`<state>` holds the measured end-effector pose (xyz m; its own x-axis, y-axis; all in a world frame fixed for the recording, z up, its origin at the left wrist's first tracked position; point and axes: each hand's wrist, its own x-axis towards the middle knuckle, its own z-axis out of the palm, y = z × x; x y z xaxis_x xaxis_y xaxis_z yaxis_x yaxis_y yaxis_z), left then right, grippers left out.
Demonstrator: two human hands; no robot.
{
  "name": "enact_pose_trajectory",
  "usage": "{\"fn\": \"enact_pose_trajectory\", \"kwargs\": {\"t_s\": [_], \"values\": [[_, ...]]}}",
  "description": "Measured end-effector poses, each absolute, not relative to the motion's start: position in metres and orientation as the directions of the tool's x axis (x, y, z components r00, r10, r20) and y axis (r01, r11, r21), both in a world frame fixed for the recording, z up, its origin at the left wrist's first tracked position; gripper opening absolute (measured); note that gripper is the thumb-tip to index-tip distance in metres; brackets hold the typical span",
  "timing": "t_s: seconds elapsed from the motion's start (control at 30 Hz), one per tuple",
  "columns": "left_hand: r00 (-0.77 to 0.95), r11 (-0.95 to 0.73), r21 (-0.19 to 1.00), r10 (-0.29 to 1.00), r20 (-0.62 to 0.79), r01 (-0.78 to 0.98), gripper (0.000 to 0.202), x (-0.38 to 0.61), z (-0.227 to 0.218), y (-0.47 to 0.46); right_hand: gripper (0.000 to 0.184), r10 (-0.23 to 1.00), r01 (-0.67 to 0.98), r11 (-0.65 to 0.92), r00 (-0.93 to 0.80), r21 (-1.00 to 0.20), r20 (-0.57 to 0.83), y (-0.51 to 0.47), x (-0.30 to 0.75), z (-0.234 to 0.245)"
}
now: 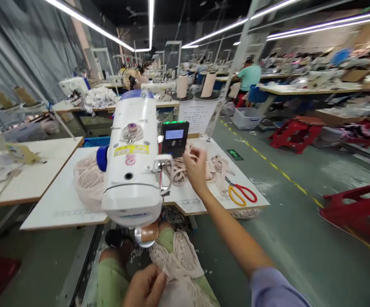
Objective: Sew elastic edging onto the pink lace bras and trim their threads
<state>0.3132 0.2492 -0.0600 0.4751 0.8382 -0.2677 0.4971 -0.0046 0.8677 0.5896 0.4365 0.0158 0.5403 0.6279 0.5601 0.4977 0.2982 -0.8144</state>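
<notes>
A white sewing machine (133, 162) with a blue handwheel stands in front of me. My left hand (146, 286) is closed in a pinch at the edge of a beige lace garment piece (185, 258), which looks like a bra and lies over my lap. Reaching over the tabletop, my right hand (196, 168) has its fingers drawn together beside a black control panel (175, 138). Whatever those fingertips may hold is hidden or too small to name. Around that hand lie beige fabric straps (219, 170). Scissors (241, 194) with one red and one yellow handle rest right of them.
More beige lace pieces (90, 181) are heaped left of the machine on the white table (66, 204). Two thread cones (208, 85) stand behind. Red stools (300, 133) and a clear plastic bin (247, 118) are on the floor at right. Other people sit at tables farther off.
</notes>
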Motion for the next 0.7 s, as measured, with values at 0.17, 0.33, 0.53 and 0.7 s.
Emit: {"fn": "enact_pose_trajectory", "kwargs": {"t_s": [0.17,0.33,0.53,0.7], "values": [[0.403,-0.039,0.909,0.904,-0.145,0.416,0.045,0.325,-0.038,0.245,0.059,0.884,0.309,0.369,-0.408,-0.877,0.227,0.269,0.544,-0.043],[0.425,-0.089,0.958,0.905,-0.037,0.273,0.039,0.347,-0.021,0.244,0.073,0.936,0.231,0.111,-0.352,-0.966,0.023,0.216,0.515,-0.05],[0.29,0.026,0.977,0.953,-0.089,0.213,0.042,0.353,-0.016,0.248,0.045,0.995,0.16,-0.086,0.054,-0.983,-0.078,0.25,0.507,-0.029],[0.195,-0.104,0.864,0.981,0.007,0.492,0.024,0.323,-0.022,0.262,0.025,0.997,0.256,-0.001,0.073,-0.967,0.018,0.295,0.506,-0.02]]}}
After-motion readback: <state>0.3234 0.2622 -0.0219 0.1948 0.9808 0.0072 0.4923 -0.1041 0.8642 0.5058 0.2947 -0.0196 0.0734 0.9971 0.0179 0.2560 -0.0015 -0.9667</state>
